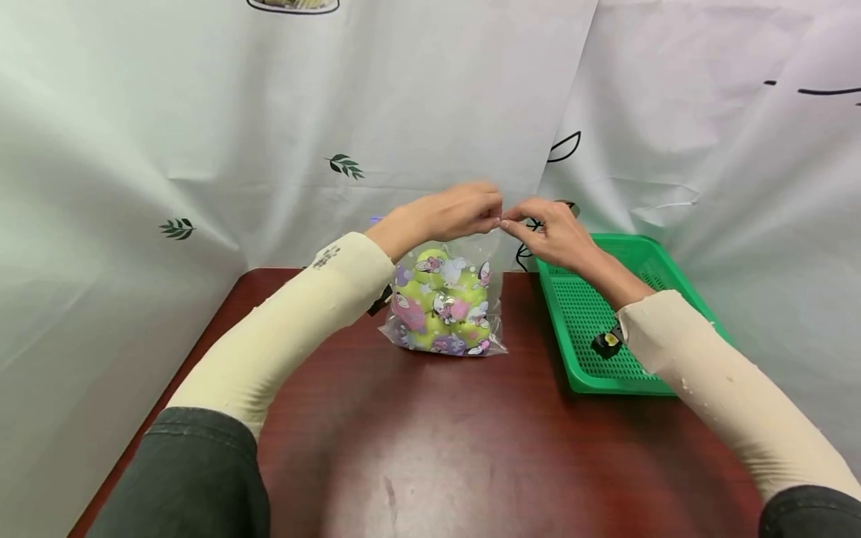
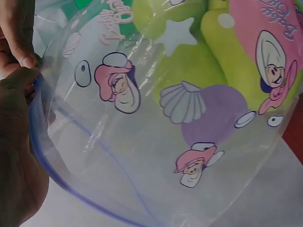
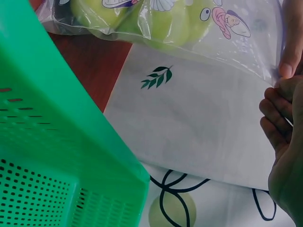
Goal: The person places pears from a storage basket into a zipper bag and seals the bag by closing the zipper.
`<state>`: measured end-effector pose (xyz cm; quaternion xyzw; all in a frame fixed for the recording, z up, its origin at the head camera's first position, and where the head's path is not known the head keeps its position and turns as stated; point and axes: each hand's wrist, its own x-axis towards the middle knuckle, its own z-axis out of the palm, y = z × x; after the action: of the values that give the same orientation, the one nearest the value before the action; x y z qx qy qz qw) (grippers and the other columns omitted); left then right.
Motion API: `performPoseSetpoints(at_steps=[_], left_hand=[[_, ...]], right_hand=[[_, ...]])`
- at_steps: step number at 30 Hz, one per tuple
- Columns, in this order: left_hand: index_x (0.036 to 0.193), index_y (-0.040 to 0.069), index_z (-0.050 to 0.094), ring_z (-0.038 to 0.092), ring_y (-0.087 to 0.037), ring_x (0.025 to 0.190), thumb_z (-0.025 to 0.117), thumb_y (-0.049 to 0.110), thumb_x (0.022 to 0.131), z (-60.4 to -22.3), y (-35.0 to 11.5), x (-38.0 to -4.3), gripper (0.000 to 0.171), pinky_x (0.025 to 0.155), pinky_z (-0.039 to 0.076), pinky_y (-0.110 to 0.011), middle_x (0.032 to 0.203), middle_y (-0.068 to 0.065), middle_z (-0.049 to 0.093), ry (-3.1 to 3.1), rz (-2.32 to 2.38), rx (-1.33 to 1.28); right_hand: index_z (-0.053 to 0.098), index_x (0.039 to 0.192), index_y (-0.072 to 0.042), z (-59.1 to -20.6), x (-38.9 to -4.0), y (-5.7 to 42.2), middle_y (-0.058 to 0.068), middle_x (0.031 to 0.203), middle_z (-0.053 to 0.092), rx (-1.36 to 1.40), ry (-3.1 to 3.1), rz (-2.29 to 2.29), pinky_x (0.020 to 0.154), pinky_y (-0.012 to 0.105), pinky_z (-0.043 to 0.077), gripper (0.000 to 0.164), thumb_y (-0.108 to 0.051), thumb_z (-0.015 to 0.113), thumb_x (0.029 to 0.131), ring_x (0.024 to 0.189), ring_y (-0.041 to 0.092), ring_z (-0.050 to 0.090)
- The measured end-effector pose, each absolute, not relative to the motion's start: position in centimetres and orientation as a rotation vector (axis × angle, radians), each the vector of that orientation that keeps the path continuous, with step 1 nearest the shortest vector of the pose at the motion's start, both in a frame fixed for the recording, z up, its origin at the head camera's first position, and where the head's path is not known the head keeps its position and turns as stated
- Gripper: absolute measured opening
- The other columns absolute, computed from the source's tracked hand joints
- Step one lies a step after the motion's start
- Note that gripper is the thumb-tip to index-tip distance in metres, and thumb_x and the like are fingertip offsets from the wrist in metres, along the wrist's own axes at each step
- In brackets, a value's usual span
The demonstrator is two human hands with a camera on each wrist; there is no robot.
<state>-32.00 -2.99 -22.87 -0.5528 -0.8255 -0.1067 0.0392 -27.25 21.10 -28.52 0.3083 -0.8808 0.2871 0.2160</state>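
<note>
A clear zip bag (image 1: 447, 306) printed with cartoon characters, stars and shells stands upright on the table. Inside it are several round yellow-green fruits (image 1: 430, 263), partly covered by the prints. My left hand (image 1: 452, 211) pinches the bag's top edge near its right corner. Right beside it, my right hand (image 1: 553, 230) pinches that same corner between thumb and forefinger, fingertips meeting the left hand's. The left wrist view shows the purple zip strip (image 2: 64, 185) running along the mouth from the left hand (image 2: 19, 151).
A green plastic basket (image 1: 577, 373) with a perforated bottom sits to the right, under my right forearm. The dark red table (image 1: 430, 433) ends at a white printed curtain (image 1: 430, 97) behind the bag. Dark wrist-camera parts (image 1: 608, 342) hang below the right sleeve.
</note>
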Motion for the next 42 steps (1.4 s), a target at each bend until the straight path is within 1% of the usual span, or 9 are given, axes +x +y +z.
performPoseSetpoints(at_steps=[3, 7, 10, 15, 20, 30, 36, 39, 42], left_hand=[[0.113, -0.001, 0.069, 0.059, -0.030, 0.103, 0.056, 0.013, 0.119, -22.9, -3.5, -31.8, 0.020, 0.093, 0.055, -0.044, 0.113, -0.018, 0.067, -2.554, -0.386, -1.702], [0.111, 0.000, 0.069, 0.059, -0.029, 0.099, 0.058, 0.012, 0.118, -22.6, -4.4, -31.6, 0.018, 0.090, 0.055, -0.041, 0.110, -0.017, 0.067, -2.579, -0.434, -1.705], [0.109, 0.000, 0.068, 0.057, -0.026, 0.095, 0.059, 0.011, 0.117, -22.3, -5.2, -31.4, 0.017, 0.085, 0.053, -0.038, 0.105, -0.014, 0.066, -2.588, -0.467, -1.690], [0.106, 0.002, 0.068, 0.055, -0.024, 0.091, 0.060, 0.011, 0.116, -22.0, -6.9, -31.1, 0.016, 0.080, 0.049, -0.035, 0.100, -0.011, 0.064, -2.574, -0.494, -1.673], [0.107, 0.003, 0.069, 0.056, -0.026, 0.092, 0.060, 0.013, 0.117, -21.9, -8.7, -30.6, 0.017, 0.081, 0.050, -0.036, 0.102, -0.012, 0.065, -2.574, -0.487, -1.668], [0.111, 0.002, 0.072, 0.065, -0.026, 0.096, 0.065, 0.013, 0.115, -23.1, -14.2, -30.4, 0.014, 0.085, 0.059, -0.041, 0.107, -0.014, 0.071, -2.621, -0.540, -1.529], [0.109, 0.004, 0.074, 0.064, -0.021, 0.093, 0.069, 0.013, 0.114, -23.8, -17.6, -29.6, 0.012, 0.083, 0.058, -0.040, 0.102, -0.010, 0.073, -2.619, -0.582, -1.420], [0.109, 0.006, 0.076, 0.065, -0.020, 0.094, 0.070, 0.014, 0.113, -24.2, -19.1, -28.8, 0.011, 0.085, 0.061, -0.044, 0.102, -0.008, 0.075, -2.637, -0.596, -1.356], [0.110, 0.009, 0.078, 0.068, -0.018, 0.097, 0.072, 0.017, 0.112, -24.6, -20.2, -27.9, 0.010, 0.086, 0.063, -0.042, 0.104, -0.004, 0.077, -2.663, -0.606, -1.305]], right_hand=[[0.086, 0.113, -0.007, -28.5, -27.0, 21.0, 0.013, 0.114, 0.084, 0.877, -2.416, 0.799, 0.077, 0.034, 0.061, 0.014, -0.015, 0.075, 0.109, 0.102, 0.029, 0.076], [0.087, 0.110, -0.007, -28.4, -26.7, 21.1, 0.013, 0.110, 0.084, 0.890, -2.379, 0.810, 0.075, 0.023, 0.059, 0.012, -0.012, 0.076, 0.108, 0.100, 0.027, 0.077], [0.087, 0.108, -0.009, -28.1, -26.2, 21.5, 0.010, 0.109, 0.084, 0.865, -2.376, 0.827, 0.075, 0.016, 0.057, 0.011, -0.012, 0.077, 0.107, 0.100, 0.018, 0.074], [0.087, 0.106, -0.012, -27.1, -25.2, 22.5, 0.007, 0.108, 0.083, 0.848, -2.373, 0.843, 0.077, 0.013, 0.053, 0.010, -0.012, 0.077, 0.107, 0.097, -0.001, 0.065], [0.087, 0.105, -0.012, -26.4, -24.4, 23.4, 0.006, 0.106, 0.082, 0.875, -2.364, 0.852, 0.073, 0.009, 0.052, 0.011, -0.008, 0.077, 0.106, 0.097, -0.006, 0.064], [0.087, 0.105, -0.011, -26.9, -23.5, 25.4, 0.009, 0.111, 0.084, 0.843, -2.360, 0.824, 0.093, 0.016, 0.052, 0.011, -0.004, 0.078, 0.104, 0.107, -0.016, 0.061], [0.087, 0.105, -0.011, -26.8, -22.9, 26.1, 0.009, 0.109, 0.084, 0.849, -2.352, 0.801, 0.083, 0.015, 0.049, 0.012, -0.003, 0.078, 0.103, 0.104, -0.018, 0.061], [0.087, 0.103, -0.008, -26.9, -22.6, 26.5, 0.011, 0.103, 0.084, 0.894, -2.328, 0.787, 0.083, 0.013, 0.049, 0.013, 0.001, 0.078, 0.100, 0.102, -0.019, 0.062], [0.086, 0.102, -0.008, -27.0, -22.1, 26.8, 0.010, 0.100, 0.084, 0.949, -2.301, 0.764, 0.075, 0.012, 0.048, 0.014, 0.003, 0.079, 0.098, 0.099, -0.018, 0.063]])
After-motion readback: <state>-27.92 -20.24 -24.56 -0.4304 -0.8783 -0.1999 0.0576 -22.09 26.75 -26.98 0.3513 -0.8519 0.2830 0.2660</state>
